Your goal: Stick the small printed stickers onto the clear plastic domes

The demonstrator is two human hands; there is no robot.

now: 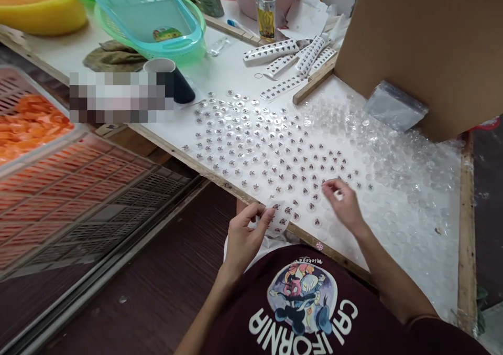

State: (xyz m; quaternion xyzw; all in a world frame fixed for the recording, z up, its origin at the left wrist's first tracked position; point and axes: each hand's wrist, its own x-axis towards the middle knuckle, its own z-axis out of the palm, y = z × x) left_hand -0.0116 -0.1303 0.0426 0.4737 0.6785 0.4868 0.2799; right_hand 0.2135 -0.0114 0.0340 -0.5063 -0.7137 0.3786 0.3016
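My left hand [251,229] pinches a white strip of stickers [282,219] with small dark printed figures, at the table's front edge. Thumb and fingertips of my right hand [341,203] are closed just above the table, over the clear plastic discs; whatever is between them is too small to make out. Around and to the left of that hand lie many round clear discs with printed stickers [251,140], spread in loose rows. Plain clear discs [401,187] without prints cover the right side of the table.
Rolled sticker sheets [271,52] lie at the back beside a wooden strip [314,82]. A cardboard sheet [408,45] stands at the right, with a clear plastic bag [396,106] against it. A dark cup [181,85], green basket [198,27] and orange-filled crate [74,129] are leftward.
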